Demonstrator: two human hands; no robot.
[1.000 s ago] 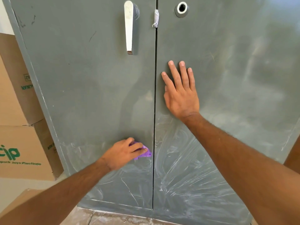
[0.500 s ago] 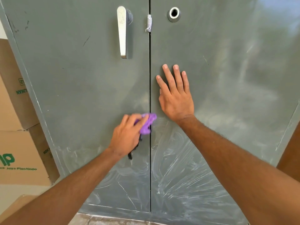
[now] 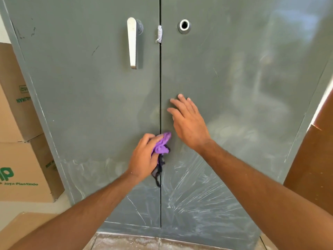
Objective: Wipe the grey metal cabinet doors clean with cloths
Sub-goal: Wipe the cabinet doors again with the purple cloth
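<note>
Cardboard boxes (image 3: 21,159) are standing stacked at the far left, beside the cabinet's edge and partly cut off by the frame; the left door (image 3: 81,105) is reading fairly clean across its upper and middle area, a white lever handle (image 3: 132,43) hanging upright near its inner edge; chalky white smears (image 3: 194,195) are lying low across both doors, below the level of the hands; the left hand (image 3: 144,157) is gripping a purple cloth (image 3: 162,144), fingers curled round it, and is pressing it right at the vertical seam (image 3: 160,87) between the doors, a dark strand dangling beneath it; whether that strand belongs to this cloth I cannot tell; the seam's long axis is running straight up and down, so the dirty band is sitting directly below and to either side of the cloth, and the left hand is the nearer one to it; just right of the seam the right hand (image 3: 187,123) is holding nothing, fingers straight and slightly spread, over the right door (image 3: 252,87); whether its palm is touching the metal is hard to make out; a round keyhole (image 3: 184,26) is showing above; no second cloth is in view; a brown panel (image 3: 313,168) is closing off the right edge
</note>
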